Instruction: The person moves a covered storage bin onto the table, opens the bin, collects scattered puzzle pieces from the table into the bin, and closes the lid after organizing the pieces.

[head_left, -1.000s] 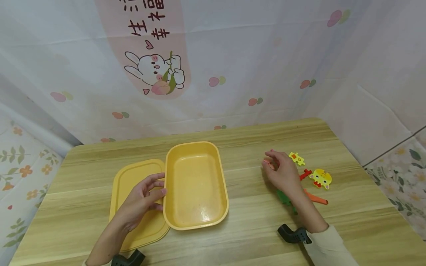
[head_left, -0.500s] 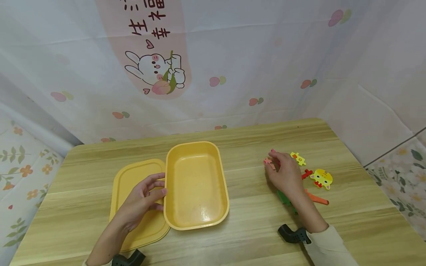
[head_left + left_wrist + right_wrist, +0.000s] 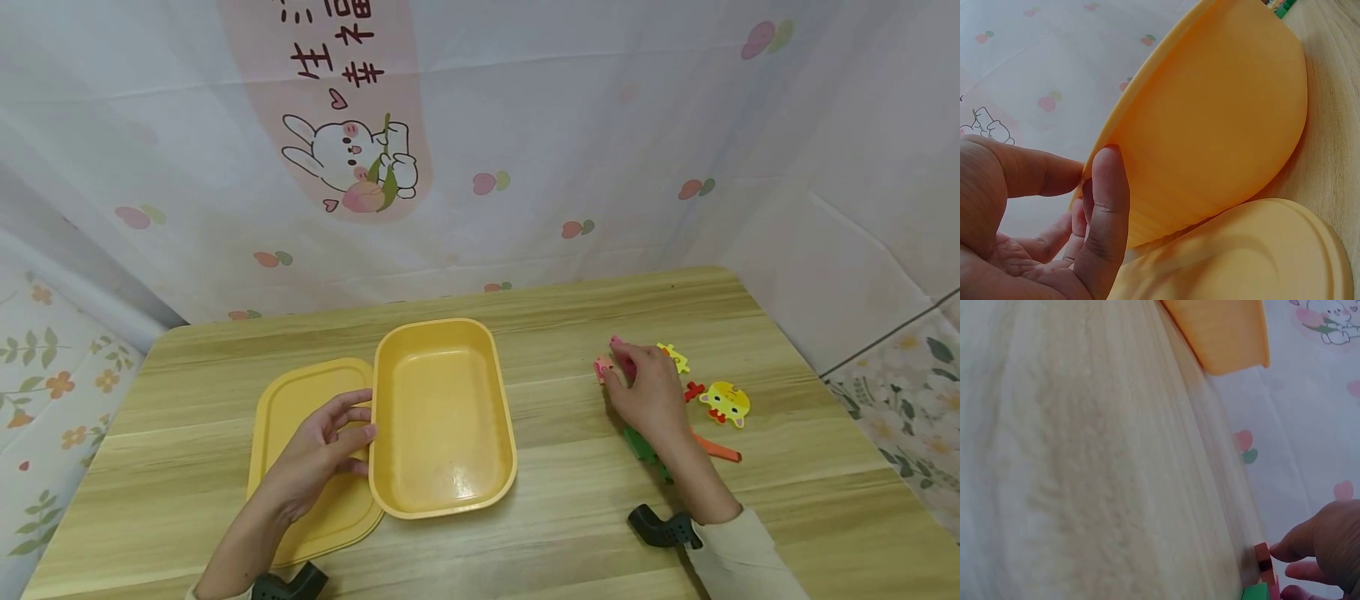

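Observation:
My left hand (image 3: 326, 450) has its thumb and fingers at the left rim of a yellow rectangular box (image 3: 442, 504). In the left wrist view, thumb and finger (image 3: 1110, 206) pinch this rim, one on the outer wall. The box holds nothing. My right hand (image 3: 648, 392) bends over small colourful puzzle pieces, its thumb and fingertips right at a pink piece (image 3: 603, 367). What lies under the palm is hidden, and I cannot tell whether the fingers hold a piece. In the right wrist view, a fingertip meets an orange-brown piece (image 3: 1264, 561) beside a green one (image 3: 1255, 592).
A yellow lid (image 3: 288, 417) lies left of the box, partly under the left hand. Around the right hand are a yellow animal-face piece (image 3: 725, 404), a yellow jigsaw piece (image 3: 677, 358), an orange strip (image 3: 718, 450) and a green piece (image 3: 640, 444). A printed curtain (image 3: 525, 125) stands behind the wooden table.
My right hand has shifted slightly right, uncovering more of the pink piece and covering more of the yellow jigsaw and red pieces. The left hand and box have stayed put.

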Available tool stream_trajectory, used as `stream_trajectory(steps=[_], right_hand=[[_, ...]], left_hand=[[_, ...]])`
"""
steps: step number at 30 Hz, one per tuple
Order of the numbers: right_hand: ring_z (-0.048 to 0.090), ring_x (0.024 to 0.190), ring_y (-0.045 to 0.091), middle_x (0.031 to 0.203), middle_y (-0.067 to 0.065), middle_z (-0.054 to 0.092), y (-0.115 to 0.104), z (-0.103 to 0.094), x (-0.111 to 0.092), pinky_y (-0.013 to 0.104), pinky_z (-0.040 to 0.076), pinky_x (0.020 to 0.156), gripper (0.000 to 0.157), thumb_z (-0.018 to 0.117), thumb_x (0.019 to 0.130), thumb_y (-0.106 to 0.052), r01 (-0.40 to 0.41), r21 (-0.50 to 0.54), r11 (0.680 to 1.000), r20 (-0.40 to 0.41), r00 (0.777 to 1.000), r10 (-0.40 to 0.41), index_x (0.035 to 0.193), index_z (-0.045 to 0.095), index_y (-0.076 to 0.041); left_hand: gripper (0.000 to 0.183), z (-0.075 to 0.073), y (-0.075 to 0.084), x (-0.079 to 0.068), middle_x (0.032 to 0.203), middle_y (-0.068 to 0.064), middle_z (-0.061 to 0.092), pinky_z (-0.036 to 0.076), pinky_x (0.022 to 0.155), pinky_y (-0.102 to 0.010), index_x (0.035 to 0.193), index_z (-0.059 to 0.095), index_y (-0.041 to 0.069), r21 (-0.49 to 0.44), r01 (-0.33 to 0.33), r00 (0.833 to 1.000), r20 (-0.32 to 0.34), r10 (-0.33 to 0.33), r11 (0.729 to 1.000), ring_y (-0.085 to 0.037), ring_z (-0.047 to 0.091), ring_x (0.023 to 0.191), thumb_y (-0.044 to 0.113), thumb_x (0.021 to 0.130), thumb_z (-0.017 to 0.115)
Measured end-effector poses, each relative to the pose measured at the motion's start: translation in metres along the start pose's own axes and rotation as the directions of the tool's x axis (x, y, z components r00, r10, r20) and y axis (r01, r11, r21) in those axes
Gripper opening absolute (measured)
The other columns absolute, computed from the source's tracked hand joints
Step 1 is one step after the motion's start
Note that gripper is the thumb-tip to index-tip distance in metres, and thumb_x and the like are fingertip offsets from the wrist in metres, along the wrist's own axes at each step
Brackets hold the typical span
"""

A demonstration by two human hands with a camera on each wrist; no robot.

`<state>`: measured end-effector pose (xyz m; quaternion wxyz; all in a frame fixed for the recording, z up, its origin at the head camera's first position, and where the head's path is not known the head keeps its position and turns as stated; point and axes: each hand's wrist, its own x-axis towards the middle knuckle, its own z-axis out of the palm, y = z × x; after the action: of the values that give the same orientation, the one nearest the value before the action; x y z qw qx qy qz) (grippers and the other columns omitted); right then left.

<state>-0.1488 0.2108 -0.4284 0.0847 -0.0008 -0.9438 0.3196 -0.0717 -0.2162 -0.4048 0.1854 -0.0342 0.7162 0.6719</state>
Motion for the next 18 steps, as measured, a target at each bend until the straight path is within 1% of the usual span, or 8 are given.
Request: stream_trajectory(steps=[7, 12, 18], right_hand=[[0.053, 0.127, 0.050, 0.133, 0.033, 0.059, -0.0009, 0.0003, 0.0005, 0.066, 0.047, 0.101, 0.045, 0.071, 0.098, -0.016, -0.019, -0.002, 1.000, 0.021, 1.000, 0.019, 0.138, 0.066, 0.004], [0.053, 0.125, 0.050, 0.134, 0.034, 0.057, 0.0001, 0.0017, 0.0006, 0.066, 0.048, 0.100, 0.046, 0.071, 0.098, -0.019, -0.035, -0.012, 0.999, 0.012, 0.999, 0.035, 0.138, 0.067, 0.002], [0.051, 0.122, 0.049, 0.130, 0.033, 0.056, 0.0008, 0.0035, -0.0006, 0.065, 0.046, 0.097, 0.044, 0.073, 0.096, -0.023, -0.031, -0.012, 0.999, 0.006, 1.000, 0.031, 0.131, 0.071, 0.003]], left_hand=[[0.064, 0.0000, 0.0011, -0.0005, 0.126, -0.009, 0.053, 0.065, 0.073, -0.030, 0.159, 0.033, 0.001, 0.002, 0.014, 1.000, -0.008, -0.014, 1.000, -0.009, 0.064, 0.095, 0.014, 0.104, 0.063], [0.065, -0.0001, 0.0002, 0.0001, 0.125, -0.009, 0.053, 0.066, 0.073, -0.030, 0.159, 0.033, 0.001, -0.002, 0.012, 1.000, -0.005, -0.012, 1.000, -0.009, 0.064, 0.094, 0.014, 0.104, 0.064], [0.065, -0.0002, -0.0002, 0.0005, 0.126, -0.010, 0.053, 0.066, 0.073, -0.030, 0.159, 0.032, 0.000, -0.003, 0.012, 1.000, -0.003, -0.012, 1.000, -0.009, 0.065, 0.094, 0.015, 0.104, 0.064]])
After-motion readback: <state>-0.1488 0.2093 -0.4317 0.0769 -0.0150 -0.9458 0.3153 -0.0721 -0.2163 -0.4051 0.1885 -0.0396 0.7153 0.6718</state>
